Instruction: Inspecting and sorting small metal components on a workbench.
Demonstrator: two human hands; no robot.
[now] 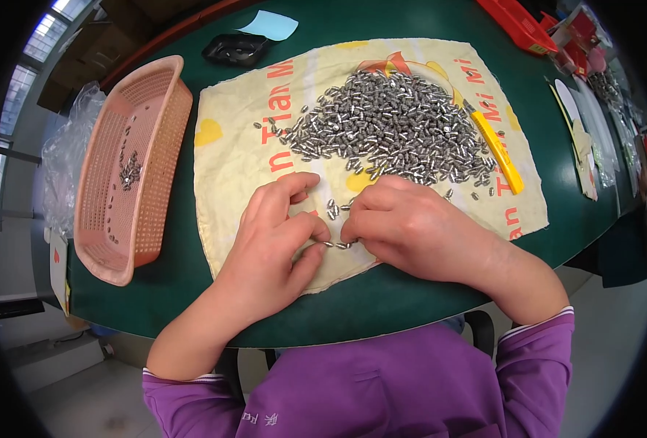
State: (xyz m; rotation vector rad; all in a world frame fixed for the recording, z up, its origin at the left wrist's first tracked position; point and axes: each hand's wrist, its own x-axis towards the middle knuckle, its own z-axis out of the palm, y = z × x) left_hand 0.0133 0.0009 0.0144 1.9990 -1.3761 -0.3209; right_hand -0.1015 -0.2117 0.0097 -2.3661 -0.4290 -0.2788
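Note:
A heap of small silver, bullet-shaped metal pieces (396, 124) lies on a yellow printed cloth (228, 182). In front of it, my left hand (272, 237) pinches with thumb and forefinger at one end of a short row of metal pieces (341, 246). My right hand (403, 223) is closed at the row's other end, its fingertips bunched and partly hidden; what exactly they grip is hard to make out. Between the hands, several loose metal pieces (333, 209) lie on the cloth.
A pink plastic basket (159, 212) with some metal pieces inside stands at left. A yellow utility knife (498, 153) lies right of the heap. Farther back are a black tray (236, 49), a pale blue paper (271, 25) and a red tray (517, 25). The green table (323, 319) has a curved front edge.

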